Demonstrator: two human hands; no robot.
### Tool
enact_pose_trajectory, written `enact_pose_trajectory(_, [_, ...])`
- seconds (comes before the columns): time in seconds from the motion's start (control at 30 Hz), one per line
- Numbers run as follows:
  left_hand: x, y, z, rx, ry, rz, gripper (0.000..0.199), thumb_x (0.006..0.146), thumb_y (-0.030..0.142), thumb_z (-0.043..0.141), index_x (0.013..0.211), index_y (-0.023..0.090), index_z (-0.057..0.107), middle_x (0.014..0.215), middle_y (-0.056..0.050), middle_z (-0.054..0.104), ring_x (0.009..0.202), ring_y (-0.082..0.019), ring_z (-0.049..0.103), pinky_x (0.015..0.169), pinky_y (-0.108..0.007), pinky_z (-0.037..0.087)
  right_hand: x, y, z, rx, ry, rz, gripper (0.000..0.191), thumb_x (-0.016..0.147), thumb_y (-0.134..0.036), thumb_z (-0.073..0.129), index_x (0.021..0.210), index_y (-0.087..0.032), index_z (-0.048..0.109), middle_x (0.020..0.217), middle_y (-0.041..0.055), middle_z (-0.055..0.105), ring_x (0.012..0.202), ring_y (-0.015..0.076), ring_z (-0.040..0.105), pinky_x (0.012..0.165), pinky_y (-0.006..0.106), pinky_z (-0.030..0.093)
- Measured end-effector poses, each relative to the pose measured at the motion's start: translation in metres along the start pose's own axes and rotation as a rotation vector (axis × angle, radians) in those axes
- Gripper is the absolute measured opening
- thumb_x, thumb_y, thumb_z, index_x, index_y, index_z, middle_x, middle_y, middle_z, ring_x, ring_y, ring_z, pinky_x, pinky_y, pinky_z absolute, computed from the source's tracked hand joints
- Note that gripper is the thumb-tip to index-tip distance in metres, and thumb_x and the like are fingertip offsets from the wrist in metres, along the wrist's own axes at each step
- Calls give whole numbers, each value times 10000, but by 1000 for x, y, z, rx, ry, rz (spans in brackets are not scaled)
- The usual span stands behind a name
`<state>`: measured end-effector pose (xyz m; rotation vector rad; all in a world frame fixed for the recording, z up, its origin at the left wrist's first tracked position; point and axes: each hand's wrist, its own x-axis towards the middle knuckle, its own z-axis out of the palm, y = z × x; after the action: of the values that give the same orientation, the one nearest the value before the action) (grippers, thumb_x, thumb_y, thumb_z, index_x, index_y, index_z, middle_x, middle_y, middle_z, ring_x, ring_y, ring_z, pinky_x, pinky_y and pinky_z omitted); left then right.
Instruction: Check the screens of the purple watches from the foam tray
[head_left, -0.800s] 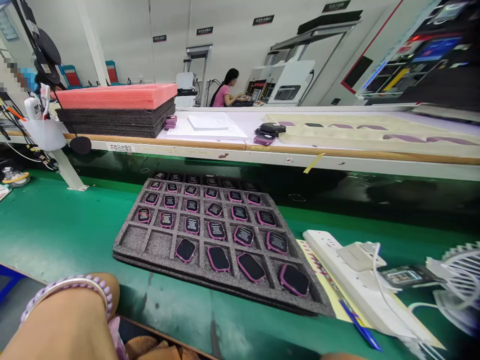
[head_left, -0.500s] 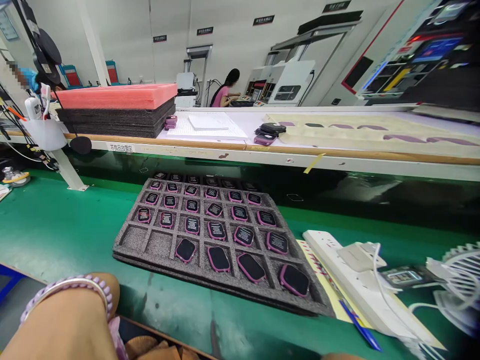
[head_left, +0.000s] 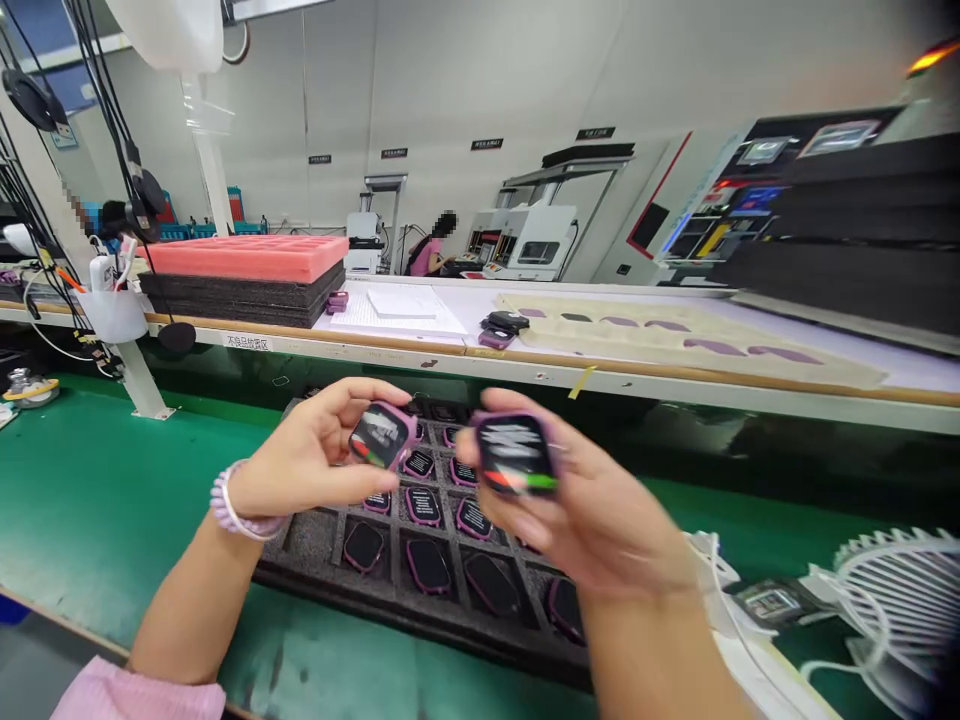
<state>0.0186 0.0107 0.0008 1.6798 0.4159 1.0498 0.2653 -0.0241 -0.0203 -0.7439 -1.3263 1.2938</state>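
Note:
My left hand [head_left: 315, 450] grips a smartwatch body [head_left: 381, 436] with a purple case, its lit screen facing me. In my right hand [head_left: 592, 500] is a second purple smartwatch [head_left: 517, 455], also lit with white text and red and green marks, somewhat blurred. Both are held above a dark grey foam tray [head_left: 315, 535] on the green bench. Rows of similar watches [head_left: 428, 566] sit in its compartments, the nearest with dark screens and those behind showing white text. My hands and forearm hide part of the tray.
A shelf [head_left: 360, 341] runs across the back, bearing a pink foam block [head_left: 247, 260] on black foam, papers [head_left: 405, 305] and stacked watches [head_left: 504, 327]. On the right stand a white fan [head_left: 900, 590] and a small dark device [head_left: 769, 603]. A person [head_left: 431, 250] sits beyond the shelf.
Both hands have come up over the tray, each now holding a lit watch. The view has tilted upward, and my right forearm covers the tray's right side and most of the power strip.

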Motion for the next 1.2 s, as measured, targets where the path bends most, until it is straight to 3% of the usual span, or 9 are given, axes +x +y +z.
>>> enact_pose_trajectory(0.1, [20, -17, 12, 1, 164, -26, 508, 745, 142, 756, 1199, 191, 533, 1035, -66, 639, 884, -139, 640, 736, -194, 537, 18, 3, 13, 153, -54, 50, 568, 744, -431, 906, 1238, -291, 662, 1056, 78, 666, 662, 171, 591, 641, 322, 532])
enact_pose_trajectory(0.2, [27, -32, 17, 17, 237, -1, 515, 742, 149, 734, 1202, 180, 504, 1034, -65, 630, 924, -146, 633, 763, -202, 528, 25, 8, 16, 195, -27, 64, 524, 789, -368, 857, 1256, -271, 639, 1099, 76, 656, 757, 189, 605, 731, 337, 529])
enact_pose_trajectory(0.37, [29, -39, 19, -58, 246, -2, 589, 722, 152, 736, 1248, 204, 475, 1095, -62, 606, 878, -126, 628, 755, -208, 540, 25, 12, 13, 112, 22, 1, 520, 765, -322, 834, 1229, -264, 607, 1115, 74, 638, 712, 173, 555, 712, 340, 511])
enact_pose_trajectory(0.6, [31, -39, 21, -67, 259, 1, 498, 753, 179, 717, 1212, 191, 524, 991, -37, 621, 662, -81, 625, 635, -187, 556, 26, 15, 15, 43, 20, -43, 540, 783, -317, 818, 1257, -253, 568, 971, 42, 625, 716, 181, 570, 710, 342, 502])
enact_pose_trajectory(0.8, [30, -36, 24, -94, 235, -23, 492, 768, 181, 678, 1240, 178, 539, 1050, -61, 652, 743, -126, 696, 732, -225, 611, 26, 14, 17, 55, 45, -69, 489, 765, -246, 764, 1211, -235, 562, 910, 22, 620, 717, 174, 580, 710, 332, 503])
enact_pose_trajectory(1.07, [28, -36, 24, -115, 217, -43, 489, 787, 196, 664, 1262, 156, 556, 1030, -70, 670, 725, -138, 706, 709, -225, 627, 29, 17, 16, 79, 77, -86, 424, 745, -218, 783, 1136, -214, 619, 894, 7, 617, 639, 128, 531, 611, 265, 469])
enact_pose_trajectory(1.2, [28, -34, 24, -135, 223, -50, 489, 791, 192, 651, 1267, 150, 552, 1008, -62, 674, 719, -142, 711, 709, -226, 630, 28, 16, 14, 103, 26, -86, 445, 748, -195, 776, 1167, -206, 625, 854, 7, 638, 665, 134, 567, 648, 254, 489])
